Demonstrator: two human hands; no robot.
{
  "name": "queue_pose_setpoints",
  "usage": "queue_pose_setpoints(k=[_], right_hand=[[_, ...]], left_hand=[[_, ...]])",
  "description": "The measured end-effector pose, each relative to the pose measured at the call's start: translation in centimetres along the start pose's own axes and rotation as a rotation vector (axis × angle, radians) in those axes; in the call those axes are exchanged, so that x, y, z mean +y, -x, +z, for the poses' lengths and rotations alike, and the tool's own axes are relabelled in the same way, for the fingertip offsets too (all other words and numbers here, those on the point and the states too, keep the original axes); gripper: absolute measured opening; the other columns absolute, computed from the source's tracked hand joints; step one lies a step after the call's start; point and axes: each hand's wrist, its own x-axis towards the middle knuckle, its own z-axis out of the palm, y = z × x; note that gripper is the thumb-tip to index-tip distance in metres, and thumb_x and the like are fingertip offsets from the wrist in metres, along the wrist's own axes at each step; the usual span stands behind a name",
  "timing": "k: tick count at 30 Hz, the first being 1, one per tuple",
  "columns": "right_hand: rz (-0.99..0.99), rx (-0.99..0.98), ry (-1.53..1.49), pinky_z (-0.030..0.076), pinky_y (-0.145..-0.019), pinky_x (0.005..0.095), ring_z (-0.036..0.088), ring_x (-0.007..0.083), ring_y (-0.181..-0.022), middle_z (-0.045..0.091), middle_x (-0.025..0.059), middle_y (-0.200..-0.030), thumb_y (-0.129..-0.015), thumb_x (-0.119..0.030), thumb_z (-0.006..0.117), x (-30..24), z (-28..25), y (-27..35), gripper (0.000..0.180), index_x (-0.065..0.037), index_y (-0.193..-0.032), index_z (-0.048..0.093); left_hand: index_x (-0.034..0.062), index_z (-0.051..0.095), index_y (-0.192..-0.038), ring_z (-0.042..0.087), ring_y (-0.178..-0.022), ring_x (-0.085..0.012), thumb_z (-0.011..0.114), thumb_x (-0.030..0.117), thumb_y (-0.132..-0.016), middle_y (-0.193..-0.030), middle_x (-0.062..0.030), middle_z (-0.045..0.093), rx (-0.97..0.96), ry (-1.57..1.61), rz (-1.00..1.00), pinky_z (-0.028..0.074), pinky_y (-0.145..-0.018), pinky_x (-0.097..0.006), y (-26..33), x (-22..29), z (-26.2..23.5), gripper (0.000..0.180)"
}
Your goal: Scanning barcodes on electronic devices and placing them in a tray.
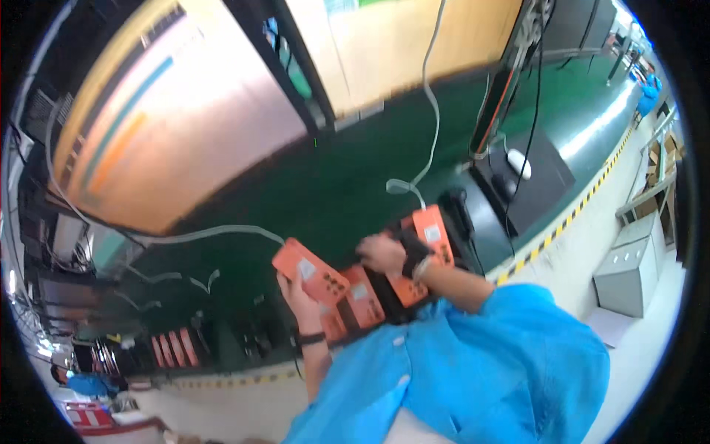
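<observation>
My left hand (299, 305) is closed around an orange smartphone (319, 283), its back with the dark camera dots and a white label facing up. A white cable (222, 235) runs to the far end of this phone. My right hand (383, 254), with a dark band at the wrist, hovers over the bench beside the other phones; its fingers are blurred. Beneath the hands lie several more orange phones (364, 297) in a dark holder. One orange phone (432, 226) to the right of my right hand has a white cable at its far end.
The green bench (355, 177) curves across the view. At right are a black mat (551, 181), a white mouse (519, 163) and dark cables. Several orange phones (176, 348) stand in a row at far left. Panels rise behind, and a grey cabinet (629, 266) stands on the floor.
</observation>
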Motion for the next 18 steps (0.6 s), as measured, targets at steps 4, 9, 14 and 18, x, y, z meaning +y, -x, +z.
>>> queue_pose_setpoints(k=[4, 9, 14, 18], right_hand=[[0.033, -0.025, -0.164, 0.049, -0.086, 0.0455, 0.06, 0.0347, -0.098, 0.062, 0.0168, -0.103, -0.078, -0.021, 0.065, -1.3, -2.6, 1.4, 0.038, -0.005, -0.113, 0.064], [0.068, 0.087, -0.245, 0.046, -0.093, 0.0438, 0.055, 0.0351, -0.11, 0.059, 0.0179, -0.117, -0.076, -0.011, 0.066, -0.8, -4.3, 3.9, 0.042, -0.002, -0.117, 0.059], [0.548, 0.685, 0.22, 0.048, -0.084, 0.044, 0.059, 0.0372, -0.097, 0.064, 0.0194, -0.1, -0.081, -0.019, 0.068, 4.8, -9.5, 7.6, 0.027, 0.0, -0.101, 0.066], [0.812, 0.196, -0.37, 0.052, -0.07, 0.0353, 0.067, 0.023, -0.076, 0.068, 0.0155, -0.079, -0.089, -0.036, 0.064, 9.9, -10.8, 9.0, 0.042, 0.005, -0.094, 0.069]], left_hand=[[0.0031, 0.047, -0.128, 0.056, -0.109, -0.0182, 0.054, 0.013, -0.096, -0.12, -0.0069, 0.057, 0.08, 0.297, -0.29, 0.046, -0.094, -0.034, 1.6, -4.1, -4.4, 0.035], [0.0054, 0.046, -0.13, 0.058, -0.108, -0.0186, 0.052, 0.015, -0.097, -0.118, -0.0058, 0.057, 0.154, 0.114, -0.294, 0.048, -0.091, -0.035, 4.7, -8.9, -7.3, 0.036], [0.0034, 0.048, -0.125, 0.057, -0.106, -0.0168, 0.053, 0.011, -0.095, -0.117, -0.006, 0.057, 0.156, 0.15, -0.341, 0.045, -0.092, -0.032, 7.3, -7.7, -6.4, 0.031], [0.003, 0.049, -0.124, 0.056, -0.107, -0.0169, 0.052, 0.012, -0.096, -0.116, -0.0061, 0.057, 0.143, 0.219, -0.358, 0.045, -0.092, -0.033, 7.8, -7.1, -4.3, 0.03]])
